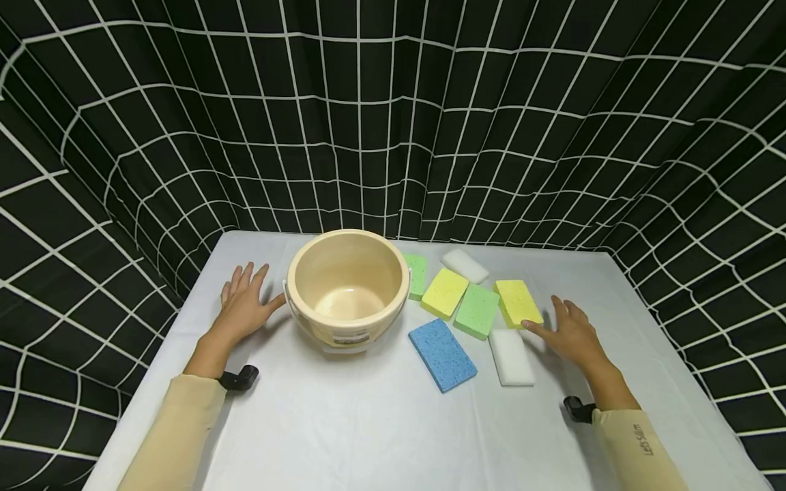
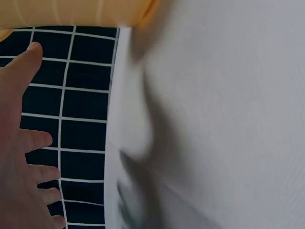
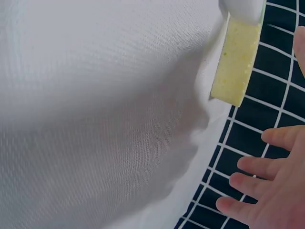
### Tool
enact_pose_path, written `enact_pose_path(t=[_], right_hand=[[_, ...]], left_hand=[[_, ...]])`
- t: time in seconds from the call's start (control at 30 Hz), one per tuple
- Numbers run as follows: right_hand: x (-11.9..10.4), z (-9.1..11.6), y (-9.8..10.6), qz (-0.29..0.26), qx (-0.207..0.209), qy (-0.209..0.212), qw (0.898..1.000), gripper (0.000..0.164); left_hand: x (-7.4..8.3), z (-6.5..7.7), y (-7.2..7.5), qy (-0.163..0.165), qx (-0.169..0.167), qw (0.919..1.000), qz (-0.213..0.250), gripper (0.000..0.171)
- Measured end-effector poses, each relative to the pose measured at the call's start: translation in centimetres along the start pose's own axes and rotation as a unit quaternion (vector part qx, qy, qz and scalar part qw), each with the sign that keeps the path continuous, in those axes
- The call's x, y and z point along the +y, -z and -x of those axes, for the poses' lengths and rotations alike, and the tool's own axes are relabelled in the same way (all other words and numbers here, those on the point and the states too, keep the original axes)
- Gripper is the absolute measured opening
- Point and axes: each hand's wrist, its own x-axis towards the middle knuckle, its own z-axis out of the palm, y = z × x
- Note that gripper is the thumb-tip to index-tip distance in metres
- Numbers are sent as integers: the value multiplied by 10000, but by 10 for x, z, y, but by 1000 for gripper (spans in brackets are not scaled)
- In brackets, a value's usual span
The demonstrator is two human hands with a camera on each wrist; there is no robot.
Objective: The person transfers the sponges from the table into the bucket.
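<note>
A cream bucket (image 1: 348, 341) with a wire handle stands upright left of the table's middle. My left hand (image 1: 243, 310) is just left of it, fingers spread, thumb near the rim; whether it touches cannot be told. To the bucket's right lie sponges: a blue one (image 1: 443, 355) in front, green ones (image 1: 477, 311) and yellow ones (image 1: 445, 294) behind, and white blocks (image 1: 512, 358). Over the right side, my right hand (image 1: 570, 333) hovers with fingers apart, its thumb near the right yellow sponge (image 1: 518, 304). That sponge also shows in the right wrist view. Both hands hold nothing.
A white cloth (image 1: 368, 429) covers the table. Black curtains with a white grid (image 1: 393, 123) hang close behind and on both sides. Another green sponge (image 1: 415, 275) lies partly hidden by the bucket, and a second white block (image 1: 465, 266) lies at the back.
</note>
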Motion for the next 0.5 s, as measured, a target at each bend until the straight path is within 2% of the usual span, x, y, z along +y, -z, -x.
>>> enact_pose_path(t=[0.3, 0.43, 0.5], right_hand=[[-6, -2, 6, -58, -1, 102, 9999, 109], [-8, -5, 8, -134, -27, 132, 9998, 107], [-9, -6, 9, -170, -13, 179, 9997, 106]], left_hand=[[6, -2, 7, 153, 115, 9954, 943, 78], [11, -2, 10, 227, 120, 9908, 1329, 76], [14, -3, 11, 186, 187, 9856, 1671, 73]])
